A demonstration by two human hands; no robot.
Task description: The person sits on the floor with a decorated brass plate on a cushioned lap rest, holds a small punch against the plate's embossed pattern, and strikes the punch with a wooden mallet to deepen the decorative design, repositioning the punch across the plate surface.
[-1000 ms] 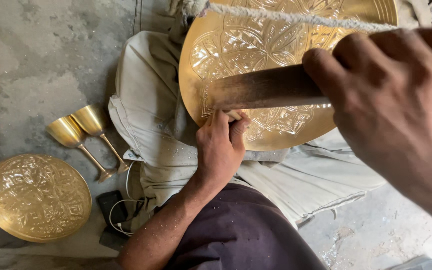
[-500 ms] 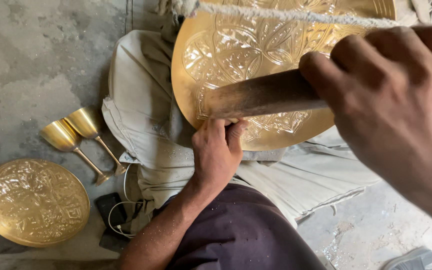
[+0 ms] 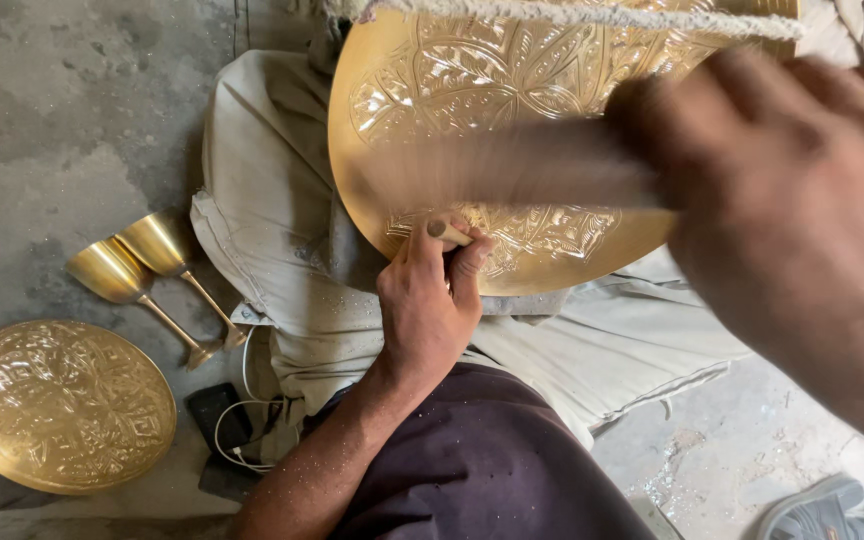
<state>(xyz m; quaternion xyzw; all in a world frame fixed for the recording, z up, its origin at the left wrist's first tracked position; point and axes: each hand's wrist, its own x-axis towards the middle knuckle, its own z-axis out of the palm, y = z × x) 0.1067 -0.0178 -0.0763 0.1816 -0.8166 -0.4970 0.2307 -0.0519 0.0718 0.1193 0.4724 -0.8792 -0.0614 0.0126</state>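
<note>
Two hands work an engraved brass plate held across the lap.

The large round brass plate (image 3: 552, 150) lies at 12 o'clock of the view, resting on pale cloth (image 3: 272, 200) over the person's legs, with a rope-like cord (image 3: 572, 15) crossing its upper rim. The left hand (image 3: 427, 305), just below centre, has its fingers curled tight around a small punch (image 3: 447, 232) whose tip meets the plate's lower edge. The right hand (image 3: 792, 220), at 3 o'clock and close to the camera, is blurred; its fingers wrap shut around a hammer (image 3: 512, 170) that streaks across the plate. At 9 o'clock, 2 brass goblets (image 3: 142, 265) lie on their sides on the concrete floor (image 3: 62, 110), and at 8 o'clock sits a smaller engraved brass plate (image 3: 60, 405). A sandal (image 3: 832, 510) shows at 5 o'clock.
</note>
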